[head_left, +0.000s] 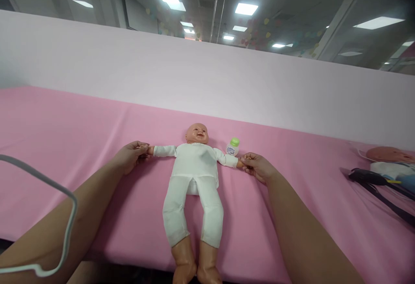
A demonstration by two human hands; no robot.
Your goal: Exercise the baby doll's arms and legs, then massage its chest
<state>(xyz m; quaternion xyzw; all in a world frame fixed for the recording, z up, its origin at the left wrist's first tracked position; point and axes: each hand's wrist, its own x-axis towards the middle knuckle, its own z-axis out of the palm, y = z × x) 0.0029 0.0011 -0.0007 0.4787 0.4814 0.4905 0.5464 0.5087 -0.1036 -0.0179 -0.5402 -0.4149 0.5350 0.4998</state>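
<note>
Baby doll point(196, 161) in white top & pants lies face up on the pink sheet point(123, 210), arms out to the sides, head twd the white wall point(194, 81), feet reaching past the near edge; person's L hand point(132, 156) pinches its R hand btwn thumb & fingers, & person's R hand point(258, 167) pinches its L hand likewise. Small clear bottle w/ green cap point(232, 147) stands by the doll's L forearm, near person's R hand but apart, w/ black strap point(385, 199) well off at far R & grey cable point(71, 219) in L foreground.
</note>
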